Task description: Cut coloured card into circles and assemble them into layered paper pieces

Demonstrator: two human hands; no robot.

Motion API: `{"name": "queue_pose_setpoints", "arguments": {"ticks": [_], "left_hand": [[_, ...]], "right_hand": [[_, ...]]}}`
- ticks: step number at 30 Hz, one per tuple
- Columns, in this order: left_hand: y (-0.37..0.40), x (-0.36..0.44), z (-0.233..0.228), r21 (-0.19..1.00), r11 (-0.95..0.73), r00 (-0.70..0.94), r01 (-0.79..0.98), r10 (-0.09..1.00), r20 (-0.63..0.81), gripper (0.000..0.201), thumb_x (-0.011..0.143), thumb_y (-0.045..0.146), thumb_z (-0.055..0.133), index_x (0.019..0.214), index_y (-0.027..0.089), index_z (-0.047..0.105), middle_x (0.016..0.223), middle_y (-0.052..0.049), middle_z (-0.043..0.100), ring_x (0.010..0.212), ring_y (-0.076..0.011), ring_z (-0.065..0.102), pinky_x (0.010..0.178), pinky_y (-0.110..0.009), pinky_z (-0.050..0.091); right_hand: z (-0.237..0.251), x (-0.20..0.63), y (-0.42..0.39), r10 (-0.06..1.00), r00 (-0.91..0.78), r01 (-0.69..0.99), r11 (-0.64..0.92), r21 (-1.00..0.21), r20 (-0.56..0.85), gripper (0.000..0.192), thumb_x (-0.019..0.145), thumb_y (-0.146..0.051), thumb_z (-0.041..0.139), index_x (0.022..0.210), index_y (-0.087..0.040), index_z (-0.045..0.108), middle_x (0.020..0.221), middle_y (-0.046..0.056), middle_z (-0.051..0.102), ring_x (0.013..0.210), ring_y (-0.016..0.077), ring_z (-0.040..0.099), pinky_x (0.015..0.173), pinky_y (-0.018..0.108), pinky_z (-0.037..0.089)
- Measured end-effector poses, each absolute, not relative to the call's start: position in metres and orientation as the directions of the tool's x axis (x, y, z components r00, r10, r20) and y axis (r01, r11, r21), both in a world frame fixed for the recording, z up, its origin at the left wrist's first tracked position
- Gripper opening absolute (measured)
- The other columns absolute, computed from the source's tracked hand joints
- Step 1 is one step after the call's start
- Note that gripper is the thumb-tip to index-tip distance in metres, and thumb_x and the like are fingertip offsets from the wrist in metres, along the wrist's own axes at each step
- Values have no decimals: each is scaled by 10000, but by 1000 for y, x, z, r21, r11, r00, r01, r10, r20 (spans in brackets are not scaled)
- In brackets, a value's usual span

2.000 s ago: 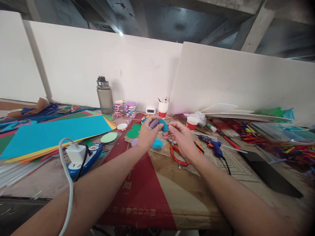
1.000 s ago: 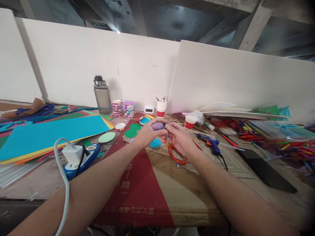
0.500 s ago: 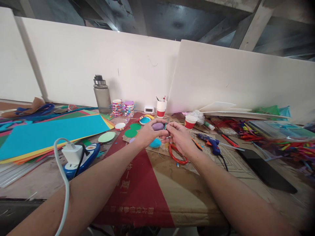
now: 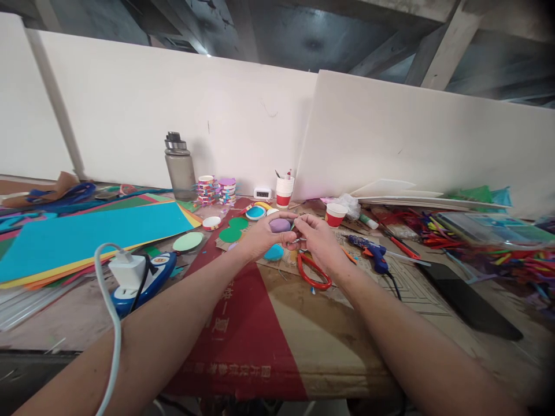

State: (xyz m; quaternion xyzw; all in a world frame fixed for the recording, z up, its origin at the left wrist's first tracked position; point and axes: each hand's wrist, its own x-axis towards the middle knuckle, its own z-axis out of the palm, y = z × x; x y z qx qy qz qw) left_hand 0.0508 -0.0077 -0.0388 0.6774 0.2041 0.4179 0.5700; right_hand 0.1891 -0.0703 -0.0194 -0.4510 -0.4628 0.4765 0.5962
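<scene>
Purple disc (image 4: 280, 225) pinched between two hands above the counter (image 4: 329, 341).
Nearest the viewer, both forearms reach forward over the cardboard-covered counter. A white charger (image 4: 129, 271) with its cable sits well to the left of the purple disc. Left hand (image 4: 262, 236) has its grip closed around the disc from the left; right hand (image 4: 315, 240) has a narrow fingertip grip at the disc's right edge. Red scissors (image 4: 313, 276) lie just below and right of the disc, a blue glue gun (image 4: 369, 250) farther right. Green discs (image 4: 233, 230) lie left of it. Beyond the disc stand red paper cups (image 4: 285, 191) and, farther left, a grey bottle (image 4: 179, 167).
</scene>
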Motion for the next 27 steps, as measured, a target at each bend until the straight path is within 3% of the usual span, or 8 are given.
{"name": "queue_pose_setpoints", "arguments": {"ticks": [11, 17, 27], "left_hand": [[-3, 49, -39, 894, -446, 498, -49, 764, 409, 578, 596, 313, 865, 1135, 197, 693, 1228, -83, 653, 1093, -249, 616, 984, -368, 466], [-6, 49, -36, 908, -411, 572, -85, 726, 382, 648, 603, 316, 865, 1204, 186, 661, 1236, -102, 653, 1113, -255, 613, 987, -367, 468], [-8, 48, -33, 919, -391, 554, -60, 753, 356, 670, 578, 362, 874, 1194, 186, 677, 1224, -101, 661, 1089, -263, 620, 936, -368, 498]], "right_hand": [[-17, 190, -72, 993, 107, -140, 56, -989, 41, 144, 633, -245, 638, 641, -198, 502, 576, -61, 549, 547, 103, 582, 573, 259, 546], [-14, 192, -72, 991, 126, -138, 55, -989, 37, 126, 602, -236, 629, 616, -188, 513, 574, -58, 548, 522, 89, 558, 574, 259, 535], [-16, 194, -73, 998, 55, -153, 42, -987, 34, 158, 606, -253, 645, 658, -200, 506, 583, -60, 547, 570, 100, 564, 606, 264, 538]]}}
